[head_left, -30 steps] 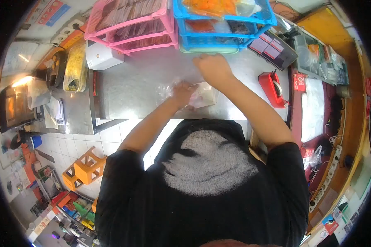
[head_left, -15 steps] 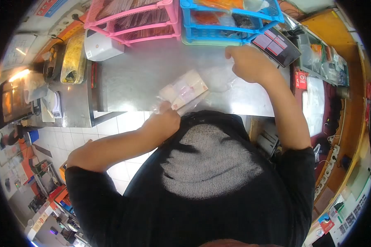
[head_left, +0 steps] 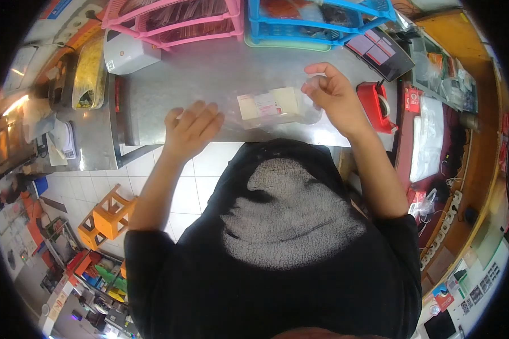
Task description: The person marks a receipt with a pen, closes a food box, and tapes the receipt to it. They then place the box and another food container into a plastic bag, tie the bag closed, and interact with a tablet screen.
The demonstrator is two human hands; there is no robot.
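A pale, cream-coloured box-like packet (head_left: 283, 101) with a white and pink printed label (head_left: 266, 105) lies on the metal table (head_left: 169, 85), inside clear plastic. At its right end the clear plastic bag (head_left: 309, 111) bunches up under my right hand (head_left: 338, 99). That hand's thumb and fingers are curled round the film, with the index finger raised; the exact grip is partly hidden. My left hand (head_left: 193, 129) is over the table's front edge, left of the packet, fingers spread and holding nothing. A red tape dispenser (head_left: 377, 107) stands right of my right hand.
Pink (head_left: 201, 37) and blue (head_left: 305, 37) tiered baskets with packaged goods stand at the back. A white device (head_left: 131, 52) is at the back left, a dark tablet-like screen (head_left: 380, 53) at the back right. An orange stool (head_left: 112, 213) stands on the floor.
My left hand has let go of the bag, moved left and spread its fingers. The packet has turned and shifted right. My right hand has come down to the bag's right end, uncovering the tape dispenser.
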